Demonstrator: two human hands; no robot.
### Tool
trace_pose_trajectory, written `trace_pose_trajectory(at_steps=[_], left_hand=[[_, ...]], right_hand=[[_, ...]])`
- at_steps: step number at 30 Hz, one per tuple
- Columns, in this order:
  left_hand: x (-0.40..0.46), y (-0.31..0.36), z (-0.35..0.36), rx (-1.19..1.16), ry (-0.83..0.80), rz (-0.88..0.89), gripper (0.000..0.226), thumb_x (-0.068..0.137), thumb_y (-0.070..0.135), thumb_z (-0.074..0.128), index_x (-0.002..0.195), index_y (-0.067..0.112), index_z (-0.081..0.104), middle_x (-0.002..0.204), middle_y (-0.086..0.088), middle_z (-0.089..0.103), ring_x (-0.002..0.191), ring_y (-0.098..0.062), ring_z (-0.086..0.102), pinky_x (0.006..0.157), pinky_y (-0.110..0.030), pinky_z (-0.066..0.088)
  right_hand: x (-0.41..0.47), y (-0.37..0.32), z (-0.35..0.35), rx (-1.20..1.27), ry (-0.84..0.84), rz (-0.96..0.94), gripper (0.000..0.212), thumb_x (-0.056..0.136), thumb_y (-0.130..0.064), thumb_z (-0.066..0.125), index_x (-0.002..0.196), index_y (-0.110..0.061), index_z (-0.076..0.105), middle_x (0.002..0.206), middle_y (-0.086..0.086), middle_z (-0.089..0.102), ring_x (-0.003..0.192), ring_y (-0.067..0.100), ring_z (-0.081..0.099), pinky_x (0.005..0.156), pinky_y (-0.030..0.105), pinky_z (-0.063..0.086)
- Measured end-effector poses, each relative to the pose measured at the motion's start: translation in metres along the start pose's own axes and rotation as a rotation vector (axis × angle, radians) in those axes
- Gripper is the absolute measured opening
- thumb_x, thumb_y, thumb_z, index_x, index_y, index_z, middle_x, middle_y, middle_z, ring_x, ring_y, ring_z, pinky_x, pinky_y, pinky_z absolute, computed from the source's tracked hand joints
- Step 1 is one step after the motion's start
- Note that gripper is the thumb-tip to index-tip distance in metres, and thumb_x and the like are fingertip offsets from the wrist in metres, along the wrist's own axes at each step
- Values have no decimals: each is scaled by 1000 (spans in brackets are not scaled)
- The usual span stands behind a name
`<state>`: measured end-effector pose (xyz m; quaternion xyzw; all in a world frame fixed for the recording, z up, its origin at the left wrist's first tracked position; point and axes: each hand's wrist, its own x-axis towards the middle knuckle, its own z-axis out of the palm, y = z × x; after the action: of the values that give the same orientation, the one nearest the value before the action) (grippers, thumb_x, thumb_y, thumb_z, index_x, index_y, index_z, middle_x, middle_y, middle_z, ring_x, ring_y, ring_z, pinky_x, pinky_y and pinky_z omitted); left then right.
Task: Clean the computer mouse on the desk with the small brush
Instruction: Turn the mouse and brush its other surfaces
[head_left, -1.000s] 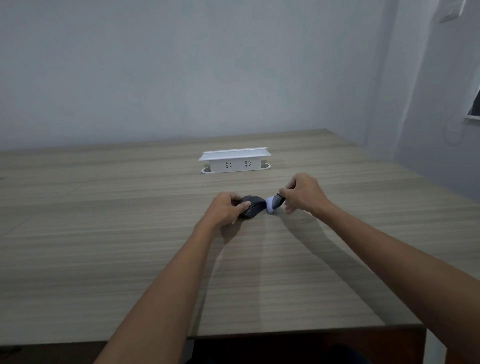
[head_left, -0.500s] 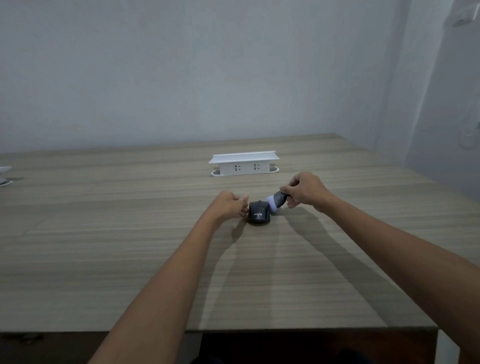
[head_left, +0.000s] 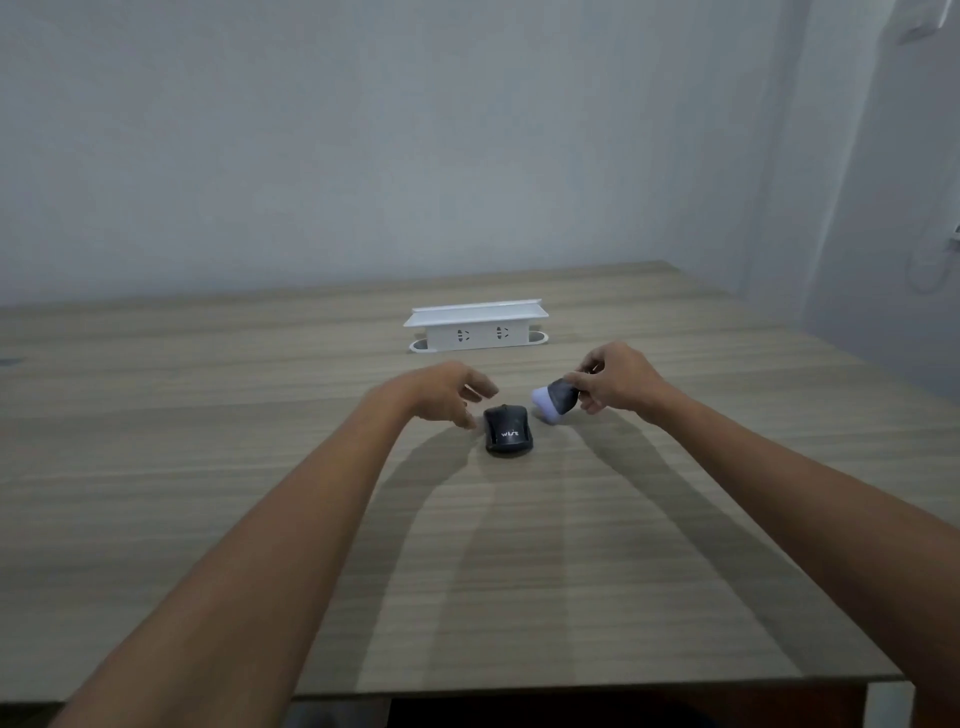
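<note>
A black computer mouse (head_left: 508, 429) with white lettering lies flat on the wooden desk (head_left: 260, 467), its rear toward me. My left hand (head_left: 448, 393) hovers just left of it, fingers spread, touching nothing. My right hand (head_left: 613, 383) is to the right of the mouse and grips a small brush (head_left: 555, 399) with a dark body and pale bristles. The bristles point left toward the mouse, a short gap away from it.
A white socket box (head_left: 477, 326) with a flat lid stands on the desk behind the mouse. The desk's right edge runs near a wall corner. The near edge lies below my forearms.
My left hand has let go of the mouse and opened. The mouse now rests on the desk. My right hand has drawn the brush away to the right.
</note>
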<state>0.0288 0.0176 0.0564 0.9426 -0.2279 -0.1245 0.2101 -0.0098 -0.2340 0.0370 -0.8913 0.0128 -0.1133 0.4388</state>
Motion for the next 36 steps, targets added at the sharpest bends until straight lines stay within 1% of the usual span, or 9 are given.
trace_pose_trajectory(at_steps=[2,4,7,11,16,21,27,30,36], left_hand=[[2,4,0,83,-82,32,75,81,-4,75,147,20,48,149,0,50,138,-16,47,113,-39,42],[48,9,5,198,-216,49,82,79,0,77,148,30,45,152,2,46,142,-16,41,114,-43,40],[53,21,6,311,-293,71,86,79,4,78,149,35,42,153,2,45,143,-15,41,114,-42,40],[58,29,5,368,-365,74,87,78,5,80,150,35,42,149,5,50,137,-14,48,100,-30,43],[55,23,8,337,-321,78,85,72,20,88,145,35,49,140,7,57,125,-16,57,108,-39,44],[44,13,10,273,-229,84,79,65,43,89,137,36,57,122,11,67,113,-11,62,103,-35,47],[29,4,13,231,-172,36,75,62,61,83,130,37,62,116,16,65,107,-11,61,97,-34,48],[26,1,18,222,-116,34,69,63,63,82,123,32,66,115,13,64,104,-13,61,92,-33,49],[21,2,24,183,-63,53,65,60,64,83,114,29,74,105,8,69,96,-14,64,84,-32,52]], right_hand=[[-4,4,-2,-2,-9,-2,17,90,-13,71,86,3,69,70,19,70,50,20,65,46,19,52],[22,28,-8,-12,-26,43,18,90,-14,72,85,2,70,68,18,70,49,18,64,46,19,52],[22,31,-13,3,-34,34,19,90,-16,72,86,2,70,68,16,70,50,19,65,47,20,53],[25,24,-16,39,-71,37,21,91,-17,71,89,4,70,67,14,70,53,19,65,49,24,55],[23,12,-15,-1,-97,13,22,92,-20,69,85,0,71,66,10,69,49,13,63,44,20,50],[20,-10,-11,-39,-82,-51,21,87,-16,72,76,1,72,59,7,65,47,14,58,40,22,47],[14,-39,0,17,-99,-145,20,80,-15,74,74,3,74,55,5,63,42,11,53,39,22,42],[8,-43,9,-45,-141,-180,18,80,-17,74,71,-1,75,56,5,65,42,10,53,39,21,42],[10,-39,0,-280,-60,-172,12,78,-14,74,72,-3,77,51,2,63,41,10,53,33,14,39]])
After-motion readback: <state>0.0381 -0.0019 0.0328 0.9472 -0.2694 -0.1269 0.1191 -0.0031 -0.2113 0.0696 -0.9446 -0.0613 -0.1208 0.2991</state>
